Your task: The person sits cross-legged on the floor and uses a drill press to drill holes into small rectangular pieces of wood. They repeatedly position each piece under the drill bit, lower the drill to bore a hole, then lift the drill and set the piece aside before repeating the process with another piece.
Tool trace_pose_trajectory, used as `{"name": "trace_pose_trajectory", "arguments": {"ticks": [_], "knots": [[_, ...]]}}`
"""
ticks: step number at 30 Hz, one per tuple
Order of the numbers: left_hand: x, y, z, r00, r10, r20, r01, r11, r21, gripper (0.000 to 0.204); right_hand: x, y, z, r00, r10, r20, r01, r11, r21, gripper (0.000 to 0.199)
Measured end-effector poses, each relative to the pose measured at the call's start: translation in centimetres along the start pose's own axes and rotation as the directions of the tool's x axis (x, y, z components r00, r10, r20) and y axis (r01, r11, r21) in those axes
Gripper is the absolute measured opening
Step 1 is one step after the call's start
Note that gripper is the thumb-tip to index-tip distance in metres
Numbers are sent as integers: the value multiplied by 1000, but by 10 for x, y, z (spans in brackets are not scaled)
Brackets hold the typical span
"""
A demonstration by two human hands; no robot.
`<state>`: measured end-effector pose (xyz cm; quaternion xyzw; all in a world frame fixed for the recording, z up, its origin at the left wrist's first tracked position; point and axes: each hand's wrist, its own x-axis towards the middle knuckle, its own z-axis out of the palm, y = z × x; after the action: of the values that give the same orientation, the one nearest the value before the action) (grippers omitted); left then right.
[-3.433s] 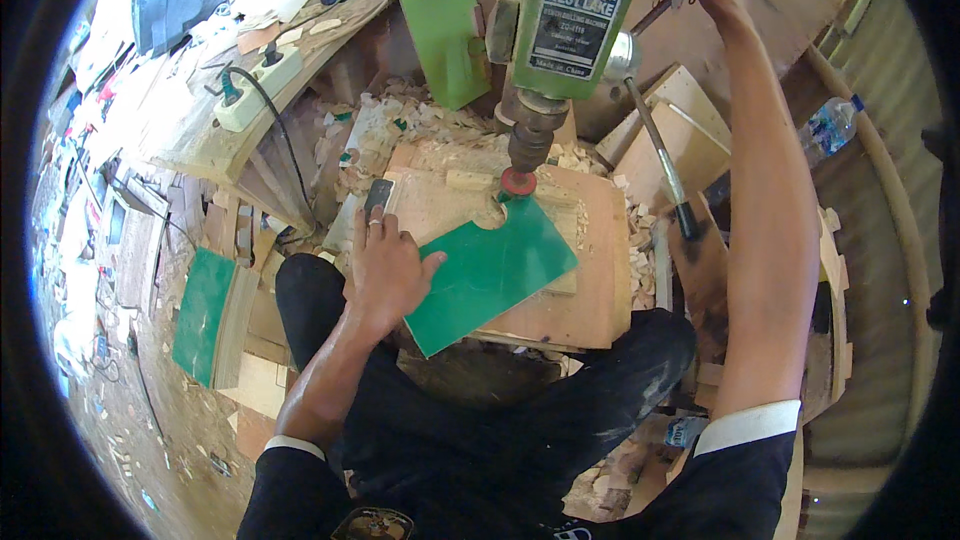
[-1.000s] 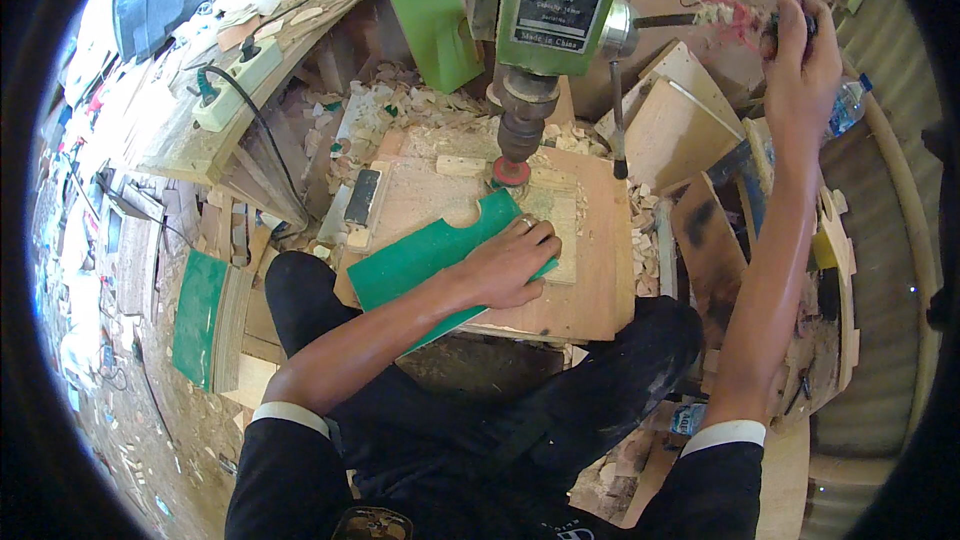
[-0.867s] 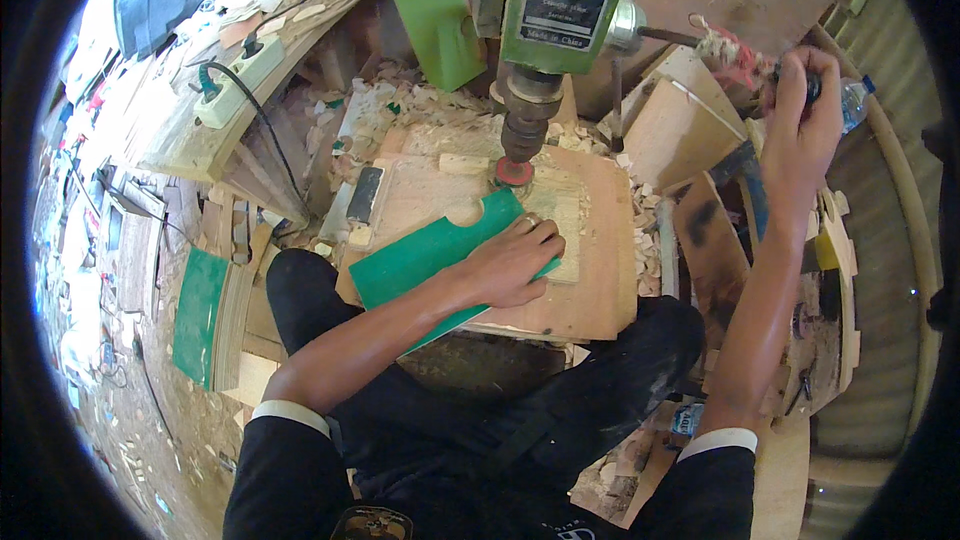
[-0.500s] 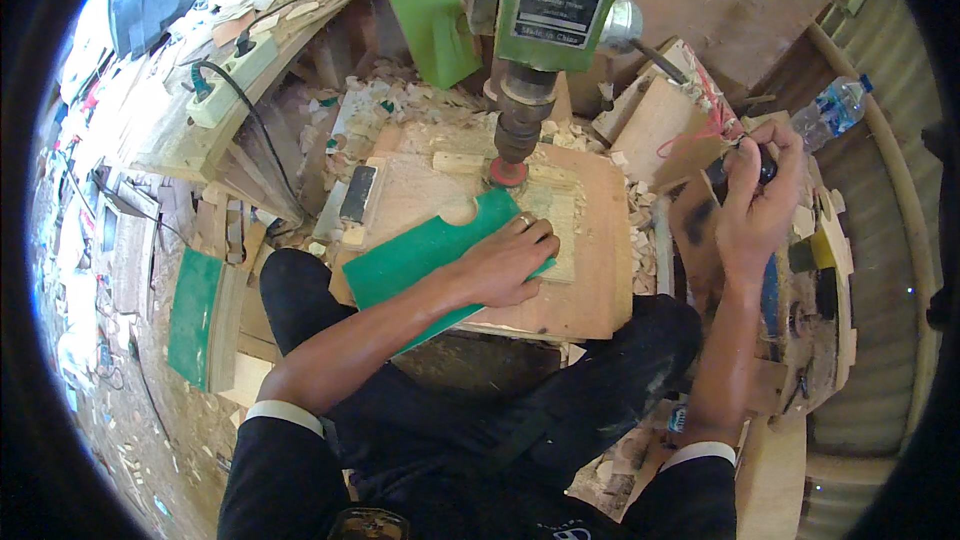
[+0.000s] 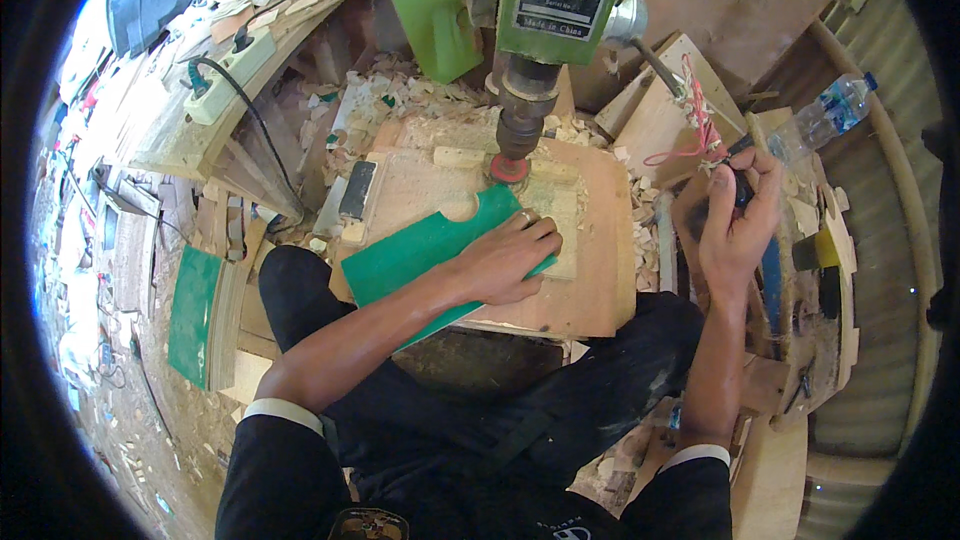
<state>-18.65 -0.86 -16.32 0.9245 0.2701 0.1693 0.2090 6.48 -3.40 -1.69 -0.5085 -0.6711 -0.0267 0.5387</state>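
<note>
My left hand (image 5: 508, 262) lies on a green-faced wooden board (image 5: 400, 265), its fingers curled over the board's right end. A round notch is cut into the board's far edge. Just past the far right corner of the board is a red-topped round cutter (image 5: 509, 169), fitted in the chuck (image 5: 524, 120) of a green drill press (image 5: 563, 0). Whether the cutter touches the board I cannot tell. Out to the right, my right hand (image 5: 740, 225) is closed around the black knob (image 5: 742, 190) of the press's feed lever. Red cord (image 5: 703, 125) is tied along that lever.
Under the board lies a plywood sheet (image 5: 590, 305) with a wood strip (image 5: 465, 159) on it. A dark block (image 5: 357, 190) sits left. Another green board (image 5: 196, 315) stands at my left knee, below a bench with a power strip (image 5: 230, 75). A plastic bottle (image 5: 830, 115) lies at right.
My right hand and the lever knob have shifted slightly left and toward me, and the red cord has swung. My left hand and the green board stay where they were.
</note>
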Motion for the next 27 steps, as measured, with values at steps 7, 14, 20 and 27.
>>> {"name": "trace_pose_trajectory", "arguments": {"ticks": [7, 14, 20, 27], "knots": [[1, -1, 0, 1000, 6, -27, -7, 1000, -31, 43, -11, 3, 2, 1000, 5, 18, -5, 1000, -22, 16], [7, 1, 7, 999, 39, 0, -39, 998, -46, 41, -17, 12, 5, 998, 40, 58, -40, 999, -1, 18], [3, 4, 5, 998, 19, -55, -23, 997, -73, 39, -1, -5, -3, 999, 37, 26, -38, 999, 19, 15], [5, 4, 8, 996, 13, -84, -14, 1000, -13, 39, 93, -29, -17, 998, -45, -54, 47, 999, 25, 16]]}}
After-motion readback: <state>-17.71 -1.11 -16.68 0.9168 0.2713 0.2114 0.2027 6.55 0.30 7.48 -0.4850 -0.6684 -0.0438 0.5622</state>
